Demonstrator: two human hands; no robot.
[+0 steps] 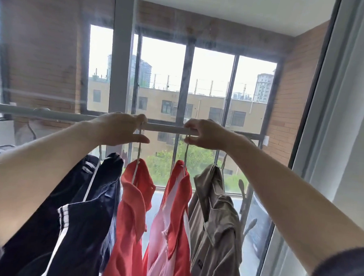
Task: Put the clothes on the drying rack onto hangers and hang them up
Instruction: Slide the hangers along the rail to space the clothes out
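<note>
Four garments hang in a row from the horizontal rail (167, 127), each on a pale hanger. From the left: a dark navy top with white stripes (82, 212), a coral-red collared shirt (130, 215), a red shirt with a pale pink inside (170, 221), and a khaki shirt (216, 222), all draped loosely and close together.
</note>
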